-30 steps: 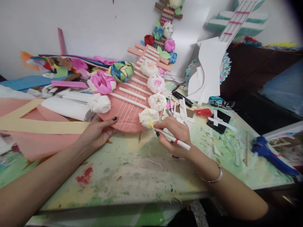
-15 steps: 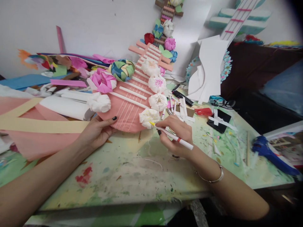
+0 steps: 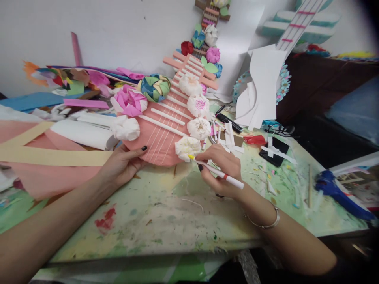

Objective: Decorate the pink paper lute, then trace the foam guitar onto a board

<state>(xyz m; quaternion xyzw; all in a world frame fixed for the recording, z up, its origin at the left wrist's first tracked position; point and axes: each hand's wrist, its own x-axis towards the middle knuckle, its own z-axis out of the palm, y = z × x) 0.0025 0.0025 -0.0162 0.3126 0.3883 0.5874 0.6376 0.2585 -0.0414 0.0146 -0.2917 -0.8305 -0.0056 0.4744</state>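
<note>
My left hand point(image 3: 126, 165) grips the lower left edge of a pink paper guitar point(image 3: 158, 148), thumb on its face and fingers beneath. White strips and thin strings cross the guitar, and paper flowers line both sides. In my right hand point(image 3: 222, 167) is a white felt-tip pen point(image 3: 225, 176) with a red band. Its yellow tip meets the lower edge of a white paper flower point(image 3: 188, 148) with yellowish marks, at the guitar's lower right. Just above sits a white flower with brown dots point(image 3: 199, 128); farther up is one with pink dots point(image 3: 198, 106).
Pink and cream paper point(image 3: 59, 157) and rolled white paper point(image 3: 83, 134) lie at left. White paper cutouts point(image 3: 262, 86) stand at back right. Markers, a black phone point(image 3: 274, 152) and a blue glue gun point(image 3: 340, 193) lie on the right of the paint-stained table point(image 3: 142, 232).
The guitar has shifted slightly to the right in my left hand. The pen has moved a little down and right, its tip still at the same flower.
</note>
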